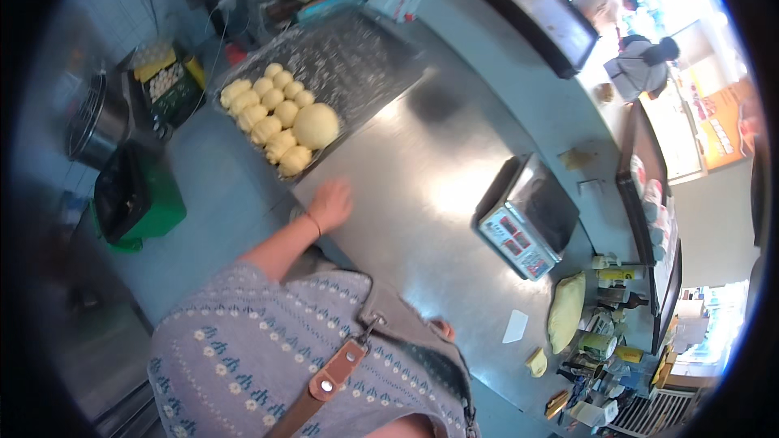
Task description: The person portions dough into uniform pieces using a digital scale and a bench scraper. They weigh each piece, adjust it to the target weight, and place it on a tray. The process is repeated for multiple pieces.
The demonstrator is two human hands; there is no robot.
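My left hand [331,204] rests at the near left edge of the steel table [389,219]. Its fingers are not distinct enough to show whether they are curled, and I see nothing held. Just beyond it, several pale yellow dough pieces [280,101] lie in rows on a dark, flour-dusted sheet. A larger round dough ball [316,126] sits at the right end of these rows. Of my right hand [444,328] only a small part shows beside the apron [398,308]; its fingers are hidden.
A digital scale [527,219] stands on the table's right side. Nearer lie a long slab of dough [566,312], a small dough piece [536,362] and a white card [515,326]. A green bin [150,203] stands at left. People [637,65] are beyond the counter.
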